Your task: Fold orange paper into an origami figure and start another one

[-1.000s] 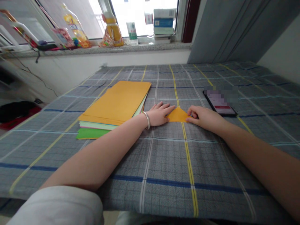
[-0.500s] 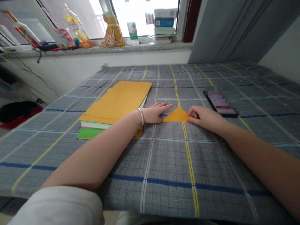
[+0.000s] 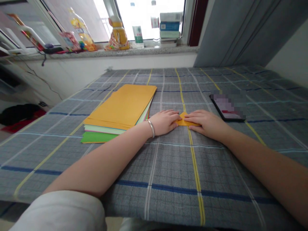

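Observation:
A small orange-yellow sheet of paper folded into a triangle (image 3: 183, 123) lies flat on the plaid cloth, with its tip pointing away from me. My left hand (image 3: 166, 122), a silver bangle at its wrist, rests palm down over the left corner, its fingertips on the paper. From the other side, my right hand (image 3: 206, 123) lies with fingers stretched across the right half of the triangle. Both hands press on the paper without gripping it. Much of the triangle is hidden beneath the fingers.
A stack of coloured paper (image 3: 120, 106), orange on top, sits left of my hands, partly behind my left forearm. A phone (image 3: 228, 109) lies to the right. Bottles, boxes and a tube stand along the window sill (image 3: 149, 50) behind the table.
My right hand has gone from pinching the triangle's right corner to lying flat over it. The left hand has shifted right, onto the paper's left corner.

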A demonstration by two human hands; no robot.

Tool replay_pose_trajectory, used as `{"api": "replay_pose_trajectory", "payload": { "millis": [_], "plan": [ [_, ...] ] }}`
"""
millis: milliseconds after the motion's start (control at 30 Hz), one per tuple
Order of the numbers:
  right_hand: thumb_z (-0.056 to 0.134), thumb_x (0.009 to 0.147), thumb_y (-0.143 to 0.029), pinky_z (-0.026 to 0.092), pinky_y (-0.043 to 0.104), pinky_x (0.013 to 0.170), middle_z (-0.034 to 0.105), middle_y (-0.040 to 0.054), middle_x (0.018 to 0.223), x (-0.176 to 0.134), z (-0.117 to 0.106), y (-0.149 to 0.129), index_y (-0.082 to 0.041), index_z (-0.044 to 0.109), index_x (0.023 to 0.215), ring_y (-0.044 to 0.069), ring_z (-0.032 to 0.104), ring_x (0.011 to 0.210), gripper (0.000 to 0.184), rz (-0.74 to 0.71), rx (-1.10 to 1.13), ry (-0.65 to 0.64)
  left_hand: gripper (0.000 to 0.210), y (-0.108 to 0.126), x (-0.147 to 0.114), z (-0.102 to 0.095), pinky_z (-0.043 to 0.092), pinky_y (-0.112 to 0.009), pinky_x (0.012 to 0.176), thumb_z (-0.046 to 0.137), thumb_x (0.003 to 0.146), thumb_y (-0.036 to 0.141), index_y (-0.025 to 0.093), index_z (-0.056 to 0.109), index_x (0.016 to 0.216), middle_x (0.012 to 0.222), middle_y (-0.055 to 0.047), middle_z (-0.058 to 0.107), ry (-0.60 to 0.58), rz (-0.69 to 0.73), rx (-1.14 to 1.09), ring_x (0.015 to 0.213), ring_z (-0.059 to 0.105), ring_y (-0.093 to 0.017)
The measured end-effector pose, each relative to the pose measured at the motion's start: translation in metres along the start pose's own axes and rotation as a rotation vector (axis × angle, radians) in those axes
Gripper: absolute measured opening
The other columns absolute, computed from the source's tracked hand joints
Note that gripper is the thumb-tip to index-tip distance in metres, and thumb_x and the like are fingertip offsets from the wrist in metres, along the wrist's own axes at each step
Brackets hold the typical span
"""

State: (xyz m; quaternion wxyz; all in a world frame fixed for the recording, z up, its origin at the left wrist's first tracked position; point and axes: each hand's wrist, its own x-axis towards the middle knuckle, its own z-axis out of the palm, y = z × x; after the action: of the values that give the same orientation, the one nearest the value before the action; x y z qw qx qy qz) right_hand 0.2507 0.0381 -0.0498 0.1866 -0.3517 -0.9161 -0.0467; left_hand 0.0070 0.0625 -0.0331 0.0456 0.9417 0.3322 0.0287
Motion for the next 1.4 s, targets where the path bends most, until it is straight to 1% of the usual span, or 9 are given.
{"api": "replay_pose_trajectory", "payload": {
  "millis": [133,333,600,800,900,1000,1133,1300,1400],
  "plan": [
    [0.052,0.095,-0.031,0.049,0.045,0.098,0.072,0.0074,0.119,0.004,-0.005,-0.009,-0.022,0.072,0.115,0.027,0.064,0.110,0.029,0.012,-0.062,-0.047,0.042,0.007,0.002,0.008,0.039,-0.043,0.111,0.049,0.097,0.035,0.014,0.053,0.133,0.138,-0.012,0.058,0.133,0.021,0.028,0.130,0.051,-0.026],
    [0.046,0.098,-0.033,0.050,0.045,0.093,0.072,0.0088,0.119,0.006,-0.009,-0.017,-0.021,0.072,0.113,0.028,0.066,0.105,0.032,0.082,-0.079,-0.109,0.039,0.009,0.005,0.009,0.045,-0.042,0.105,0.049,0.095,0.029,0.015,0.055,0.131,0.130,-0.012,0.062,0.191,0.038,-0.031,0.119,0.058,-0.025],
    [0.056,0.090,-0.040,0.049,0.048,0.097,0.071,0.0149,0.118,0.006,-0.006,-0.013,-0.011,0.066,0.123,0.032,0.064,0.107,0.045,0.256,0.000,-0.059,0.051,0.005,0.008,0.014,0.044,-0.044,0.108,0.057,0.090,0.029,0.014,0.046,0.138,0.135,-0.015,0.059,0.305,-0.010,-0.430,0.123,0.057,-0.025],
    [0.060,0.087,-0.038,0.052,0.045,0.092,0.068,0.0110,0.126,0.007,-0.008,-0.018,-0.017,0.060,0.130,0.028,0.066,0.106,0.048,0.395,0.173,0.109,0.085,0.003,0.012,0.020,0.053,-0.041,0.099,0.064,0.088,0.033,0.025,0.012,0.154,0.141,-0.016,0.053,0.426,0.018,-0.946,0.119,0.061,-0.023],
    [0.061,0.086,-0.035,0.055,0.043,0.087,0.069,0.0102,0.124,0.008,-0.011,-0.022,-0.018,0.058,0.132,0.026,0.069,0.096,0.049,0.424,0.220,0.135,0.095,0.004,0.016,0.025,0.056,-0.040,0.096,0.063,0.090,0.038,0.034,-0.004,0.156,0.151,-0.016,0.041,0.456,0.023,-1.024,0.121,0.060,-0.024],
    [0.061,0.086,-0.033,0.057,0.043,0.083,0.067,0.0114,0.127,0.009,-0.011,-0.024,-0.020,0.052,0.137,0.025,0.070,0.094,0.054,0.407,0.247,0.188,0.092,0.006,0.022,0.032,0.052,-0.042,0.104,0.061,0.092,0.034,0.032,-0.004,0.157,0.155,-0.017,0.035,0.491,0.054,-1.081,0.127,0.056,-0.024],
    [0.062,0.084,-0.034,0.060,0.044,0.076,0.063,0.0134,0.134,0.009,-0.009,-0.024,-0.024,0.038,0.148,0.028,0.070,0.098,0.069,0.414,0.292,0.230,0.077,0.010,0.026,0.035,0.045,-0.046,0.111,0.056,0.094,0.029,0.026,0.012,0.157,0.156,-0.015,0.035,0.477,0.068,-1.033,0.134,0.050,-0.026],
    [0.062,0.084,-0.029,0.061,0.043,0.080,0.054,0.0102,0.144,0.008,-0.008,-0.022,-0.028,0.032,0.152,0.028,0.065,0.112,0.074,0.319,0.347,0.239,0.077,0.017,0.017,0.024,0.045,-0.045,0.111,0.056,0.093,0.027,0.029,0.013,0.157,0.160,-0.011,0.028,0.514,0.145,-0.843,0.144,0.036,-0.027],
    [0.061,0.084,-0.026,0.063,0.040,0.079,0.049,0.0086,0.149,0.007,-0.006,-0.021,-0.030,0.029,0.153,0.027,0.063,0.117,0.076,0.277,0.406,0.242,0.072,0.020,0.013,0.017,0.031,-0.048,0.120,0.055,0.092,0.026,0.030,0.021,0.155,0.162,-0.007,0.024,0.570,0.207,-0.636,0.150,0.023,-0.027]
  ]
}}
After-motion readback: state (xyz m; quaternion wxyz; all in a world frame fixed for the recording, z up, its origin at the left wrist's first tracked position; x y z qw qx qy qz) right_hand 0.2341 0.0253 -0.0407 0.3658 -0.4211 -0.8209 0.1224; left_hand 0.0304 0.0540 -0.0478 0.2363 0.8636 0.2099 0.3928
